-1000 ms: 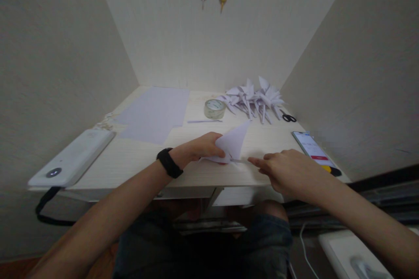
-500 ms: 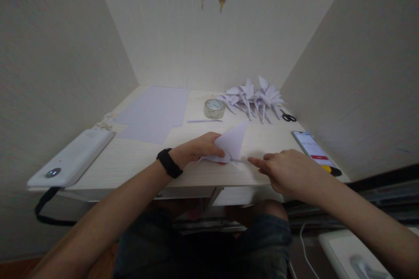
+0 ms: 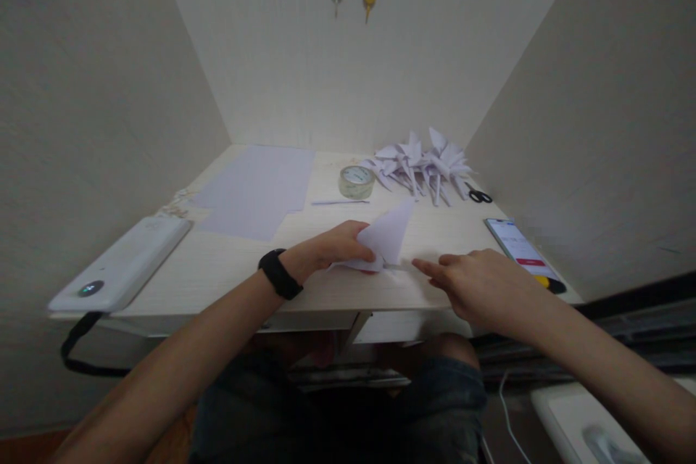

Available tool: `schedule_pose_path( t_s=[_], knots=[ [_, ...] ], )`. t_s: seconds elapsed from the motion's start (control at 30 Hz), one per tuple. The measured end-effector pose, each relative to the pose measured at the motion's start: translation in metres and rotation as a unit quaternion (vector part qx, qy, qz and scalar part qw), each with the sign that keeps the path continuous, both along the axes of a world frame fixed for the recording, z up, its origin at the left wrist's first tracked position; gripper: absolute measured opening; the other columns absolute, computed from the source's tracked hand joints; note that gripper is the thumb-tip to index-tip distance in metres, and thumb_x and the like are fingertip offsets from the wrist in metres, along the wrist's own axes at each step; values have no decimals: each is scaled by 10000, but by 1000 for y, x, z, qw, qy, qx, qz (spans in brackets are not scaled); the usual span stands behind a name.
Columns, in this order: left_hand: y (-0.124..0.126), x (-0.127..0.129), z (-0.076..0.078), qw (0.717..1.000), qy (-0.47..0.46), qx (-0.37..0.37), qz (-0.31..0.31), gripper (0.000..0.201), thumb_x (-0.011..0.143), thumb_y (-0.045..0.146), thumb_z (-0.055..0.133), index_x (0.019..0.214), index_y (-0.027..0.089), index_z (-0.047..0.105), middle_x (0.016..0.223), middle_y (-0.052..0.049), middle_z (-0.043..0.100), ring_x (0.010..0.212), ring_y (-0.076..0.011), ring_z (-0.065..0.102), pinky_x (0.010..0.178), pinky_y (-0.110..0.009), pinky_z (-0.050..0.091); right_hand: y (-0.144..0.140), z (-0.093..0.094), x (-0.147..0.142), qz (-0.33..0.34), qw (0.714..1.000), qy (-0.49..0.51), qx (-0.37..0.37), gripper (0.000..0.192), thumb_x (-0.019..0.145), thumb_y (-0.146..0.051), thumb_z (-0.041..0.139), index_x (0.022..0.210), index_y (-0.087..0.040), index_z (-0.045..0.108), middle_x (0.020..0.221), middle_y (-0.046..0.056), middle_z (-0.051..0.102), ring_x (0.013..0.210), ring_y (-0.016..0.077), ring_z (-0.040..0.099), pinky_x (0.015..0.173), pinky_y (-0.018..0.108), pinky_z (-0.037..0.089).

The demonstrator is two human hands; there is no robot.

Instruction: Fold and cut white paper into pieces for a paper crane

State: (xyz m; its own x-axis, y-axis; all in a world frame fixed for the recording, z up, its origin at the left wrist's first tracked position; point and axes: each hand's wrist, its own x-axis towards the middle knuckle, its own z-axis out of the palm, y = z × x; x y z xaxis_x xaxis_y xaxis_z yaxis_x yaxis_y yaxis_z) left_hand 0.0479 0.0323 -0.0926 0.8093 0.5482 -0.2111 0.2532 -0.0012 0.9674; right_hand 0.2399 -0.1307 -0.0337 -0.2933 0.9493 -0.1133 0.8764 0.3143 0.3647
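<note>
The folded white paper (image 3: 387,238) sits at frame centre near the bench (image 3: 228,268) front edge, one triangular flap raised. My left hand (image 3: 326,250) pinches that flap in closed fingers; my right hand (image 3: 473,279) lies flat, index finger pressing the paper's low edge, holding nothing. I judge a crease is being set; next calls for a firm run along the fold. Behind, upper right, finished paper cranes (image 3: 421,163) beside tape (image 3: 356,181).
</note>
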Motion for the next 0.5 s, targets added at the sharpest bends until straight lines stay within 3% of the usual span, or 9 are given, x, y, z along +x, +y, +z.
schedule_pose_path(
  t_s=[0.33,0.5],
  knots=[
    [-13,-11,12,995,-97,25,-11,291,701,221,725,955,97,653,887,-90,717,762,-172,647,759,-319,519,-13,-6,-1,-52,995,-44,68,556,868,-118,469,1397,-282,503,841,72,691,678,204,656,555,287,389],
    [-15,-10,10,992,-119,16,31,333,700,223,741,997,102,652,948,-103,717,798,-179,653,790,-340,522,-17,-7,-2,-66,991,-67,95,586,862,-119,503,1418,-301,486,855,77,687,713,215,650,563,291,397]
  ],
)
